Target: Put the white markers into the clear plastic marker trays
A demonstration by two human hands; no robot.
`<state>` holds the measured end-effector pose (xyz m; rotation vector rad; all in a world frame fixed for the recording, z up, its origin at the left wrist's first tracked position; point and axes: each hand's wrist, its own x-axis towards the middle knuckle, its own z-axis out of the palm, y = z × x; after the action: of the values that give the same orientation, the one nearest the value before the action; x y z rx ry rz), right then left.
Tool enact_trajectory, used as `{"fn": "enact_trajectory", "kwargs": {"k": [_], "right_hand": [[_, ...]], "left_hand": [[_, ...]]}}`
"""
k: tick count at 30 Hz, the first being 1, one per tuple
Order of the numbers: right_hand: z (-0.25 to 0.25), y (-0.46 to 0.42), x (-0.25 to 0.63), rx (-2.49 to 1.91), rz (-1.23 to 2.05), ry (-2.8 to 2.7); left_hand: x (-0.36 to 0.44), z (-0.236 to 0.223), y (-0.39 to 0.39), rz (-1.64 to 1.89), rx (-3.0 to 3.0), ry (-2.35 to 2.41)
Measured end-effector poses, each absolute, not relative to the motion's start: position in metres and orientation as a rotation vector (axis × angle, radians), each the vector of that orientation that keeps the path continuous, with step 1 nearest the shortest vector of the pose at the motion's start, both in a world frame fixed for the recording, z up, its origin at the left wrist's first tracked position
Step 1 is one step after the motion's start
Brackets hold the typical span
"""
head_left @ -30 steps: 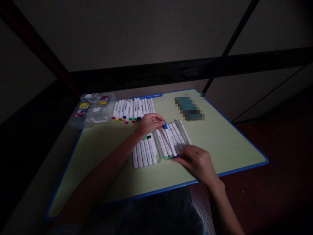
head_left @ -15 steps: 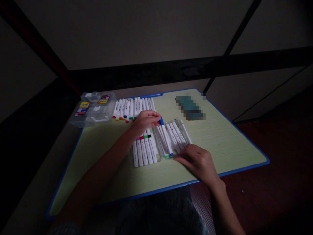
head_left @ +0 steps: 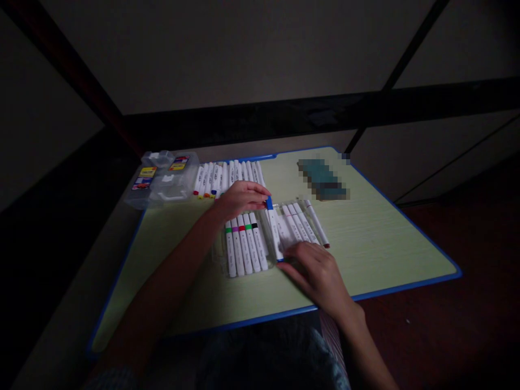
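Observation:
A white marker with a blue cap point(head_left: 273, 226) slants over a clear plastic case point(head_left: 266, 254). At its far, blue-capped end, my left hand point(head_left: 242, 197) has its fingers closed on it. My right hand point(head_left: 319, 270) is closed around its near end, with thumb and fingertips at the blue tip. White markers point(head_left: 298, 223) lie in the case to the right, partly covered by my right hand. Left of the held marker, several white markers with coloured bands point(head_left: 246, 249) lie side by side in the case. A loose marker point(head_left: 317, 223) with a dark red end rests on the right.
Along the back of the blue-edged table point(head_left: 390, 249) lies a row of white markers point(head_left: 231, 173). An open clear plastic box point(head_left: 164, 181) with colourful labels stands at the back left. A blurred greenish flat object point(head_left: 323, 179) lies at the back right.
My right hand has moved left, from the case's near right edge to the near end of the blue marker. The left hand stays at the cap. The view has shifted slightly.

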<state>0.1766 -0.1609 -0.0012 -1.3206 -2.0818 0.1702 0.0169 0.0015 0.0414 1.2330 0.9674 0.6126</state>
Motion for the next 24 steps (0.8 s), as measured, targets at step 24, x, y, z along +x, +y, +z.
{"fn": "enact_trajectory", "kwargs": {"k": [24], "right_hand": [[-0.008,-0.157,0.165,-1.25,0.231,-2.144]], "left_hand": [[-0.001,0.024,0.015,0.424,1.788,1.055]]}}
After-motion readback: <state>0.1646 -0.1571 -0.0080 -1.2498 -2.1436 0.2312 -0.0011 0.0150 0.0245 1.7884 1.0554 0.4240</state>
